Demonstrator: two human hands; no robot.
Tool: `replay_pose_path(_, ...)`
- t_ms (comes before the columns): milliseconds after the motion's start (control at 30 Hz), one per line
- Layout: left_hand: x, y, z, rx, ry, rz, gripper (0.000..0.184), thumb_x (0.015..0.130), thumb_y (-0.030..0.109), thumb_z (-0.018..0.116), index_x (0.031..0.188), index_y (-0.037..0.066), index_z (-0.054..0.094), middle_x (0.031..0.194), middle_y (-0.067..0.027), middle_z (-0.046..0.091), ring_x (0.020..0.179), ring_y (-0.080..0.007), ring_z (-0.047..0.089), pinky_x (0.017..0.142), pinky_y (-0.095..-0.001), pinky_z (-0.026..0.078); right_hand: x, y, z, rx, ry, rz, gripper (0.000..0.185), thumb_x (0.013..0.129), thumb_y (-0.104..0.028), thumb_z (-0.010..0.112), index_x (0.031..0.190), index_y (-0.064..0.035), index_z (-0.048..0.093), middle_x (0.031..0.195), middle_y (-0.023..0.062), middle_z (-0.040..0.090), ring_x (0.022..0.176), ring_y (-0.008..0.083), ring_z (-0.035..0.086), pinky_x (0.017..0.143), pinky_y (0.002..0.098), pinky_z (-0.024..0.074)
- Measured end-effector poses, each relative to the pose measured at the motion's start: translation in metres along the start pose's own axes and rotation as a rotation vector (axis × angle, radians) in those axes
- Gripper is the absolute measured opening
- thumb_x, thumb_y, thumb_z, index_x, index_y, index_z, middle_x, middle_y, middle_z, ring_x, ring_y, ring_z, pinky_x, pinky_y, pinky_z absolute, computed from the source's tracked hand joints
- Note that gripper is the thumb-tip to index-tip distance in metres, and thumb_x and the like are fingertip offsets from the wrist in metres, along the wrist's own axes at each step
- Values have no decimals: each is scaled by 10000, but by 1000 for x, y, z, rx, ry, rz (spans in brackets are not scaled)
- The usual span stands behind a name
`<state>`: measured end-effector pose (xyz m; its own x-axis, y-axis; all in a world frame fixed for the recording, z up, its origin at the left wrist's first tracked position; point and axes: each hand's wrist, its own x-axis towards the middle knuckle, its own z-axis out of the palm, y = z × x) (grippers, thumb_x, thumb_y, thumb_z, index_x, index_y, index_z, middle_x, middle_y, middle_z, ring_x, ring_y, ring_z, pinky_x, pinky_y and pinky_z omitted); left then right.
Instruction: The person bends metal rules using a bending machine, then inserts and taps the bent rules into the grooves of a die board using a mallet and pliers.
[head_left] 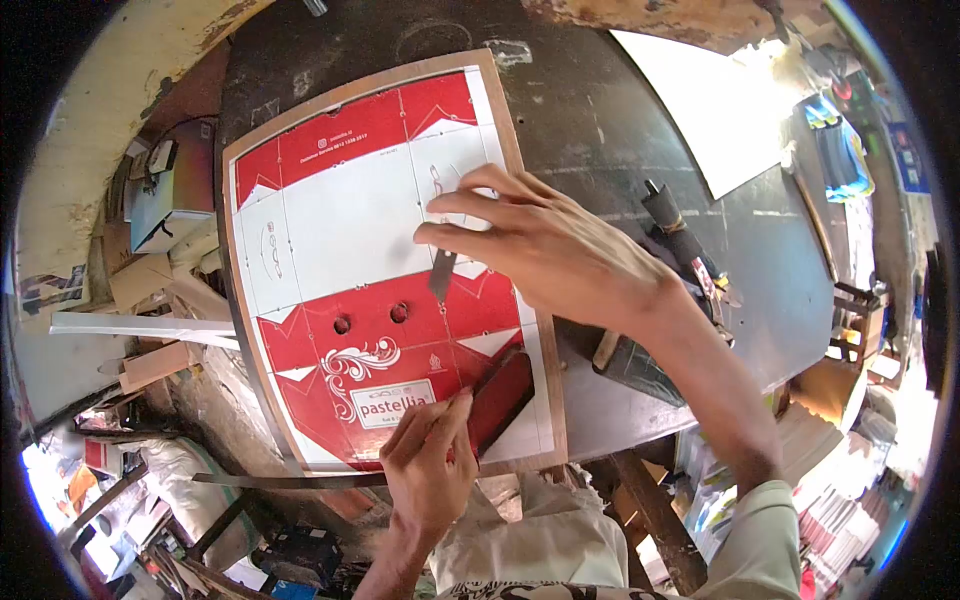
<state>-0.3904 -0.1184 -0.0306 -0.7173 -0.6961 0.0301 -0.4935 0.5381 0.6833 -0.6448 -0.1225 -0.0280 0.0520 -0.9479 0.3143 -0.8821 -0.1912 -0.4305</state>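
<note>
A flat printed sheet, a red and white box blank [345, 225] marked "pastellia", lies on a thin brown board [548, 400]. My right hand [560, 245] is over its right half, fingers bent. A small dark metal blade [441, 274] with a hole near its top sticks out below those fingertips, its lower end over the red band; the thumb's grip on it is partly hidden. My left hand [430, 465] is closed at the near edge, fingertips pinched at the lower left of a dark rectangular block [503, 400] that rests at a slant on the sheet.
Beneath the board is a dark worktable [590, 130]. A white sheet [690, 100] lies at its far right. Dark tools [670, 215] and a black flat object [640, 370] are near my right forearm. A box [175, 190] stands left; stacked papers [835, 510] are at right.
</note>
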Motion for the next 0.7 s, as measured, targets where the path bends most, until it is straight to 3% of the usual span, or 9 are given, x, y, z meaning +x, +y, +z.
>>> replay_pose_path(100, 2, 2, 0, 3, -1, -38, 248, 817, -57, 707, 1047, 23, 752, 861, -127, 708, 784, -264, 698, 709, -348, 552, 28, 21, 14, 38, -153, -122, 441, 756, 67, 641, 1174, -72, 667, 1170, 67, 569, 1211, 227, 500, 1060, 348, 460)
replay_pose_path(167, 2, 3, 0, -12, 4, -54, 255, 808, -49, 722, 1049, 27, 755, 883, -128, 713, 793, -265, 698, 725, -353, 554, 46, 23, 12, -66, -180, -245, 178, 746, -21, 704, 918, -44, 663, 1003, 95, 600, 1088, 257, 556, 991, 364, 483)
replay_pose_path(200, 2, 4, 0, -15, 7, -65, 255, 808, -49, 722, 1049, 27, 755, 883, -128, 713, 793, -265, 698, 725, -353, 554, 50, 22, 7, -104, -265, -250, 121, 737, -20, 714, 829, -40, 637, 1010, 101, 614, 1105, 270, 564, 985, 374, 487)
replay_pose_path(433, 3, 2, 0, -54, 26, -41, 317, 777, -71, 733, 1083, 11, 731, 934, -113, 708, 805, -282, 693, 706, -361, 567, 48, 22, -2, -125, -346, -199, 198, 758, 10, 707, 925, -68, 634, 1040, 71, 604, 1073, 231, 563, 993, 341, 476)
replay_pose_path(500, 4, -1, -1, -81, 4, -20, 321, 771, -79, 730, 1078, 15, 736, 934, -111, 710, 806, -281, 694, 708, -360, 567, 33, 16, -31, -8, -211, 117, 239, 787, -45, 753, 1002, -73, 652, 1168, 84, 616, 1092, 251, 603, 950, 377, 501)
replay_pose_path(533, 2, -3, 0, -59, 11, -11, 327, 762, -89, 726, 1072, 16, 740, 927, -109, 711, 800, -280, 694, 702, -360, 566, 16, 16, -51, -45, -234, 139, 239, 787, -45, 753, 1002, -73, 652, 1168, 84, 616, 1092, 251, 603, 950, 377, 501)
replay_pose_path(567, 1, -4, 2, -33, 24, -11, 334, 754, -99, 721, 1066, 16, 745, 920, -108, 712, 793, -278, 695, 696, -359, 566, -5, 16, -74, -23, -164, 366, 287, 795, -81, 775, 1052, -75, 647, 1204, 88, 611, 1106, 260, 613, 938, 396, 507)
replay_pose_path(633, 2, -5, 2, -50, 21, -27, 351, 740, -122, 702, 1060, 16, 750, 900, -114, 710, 773, -273, 692, 679, -362, 562, -43, 7, -97, -2, -89, 582, 340, 803, -116, 797, 1103, -77, 642, 1241, 93, 607, 1119, 269, 623, 926, 415, 512)
replay_pose_path(700, 0, -7, -1, -72, -18, -24, 381, 736, -129, 687, 1081, 21, 748, 896, -122, 708, 750, -266, 686, 666, -361, 558, -81, 1, -83, -163, -155, 604, 399, 787, -223, 830, 1083, -90, 598, 1199, 137, 545, 1084, 356, 599, 889, 446, 521)
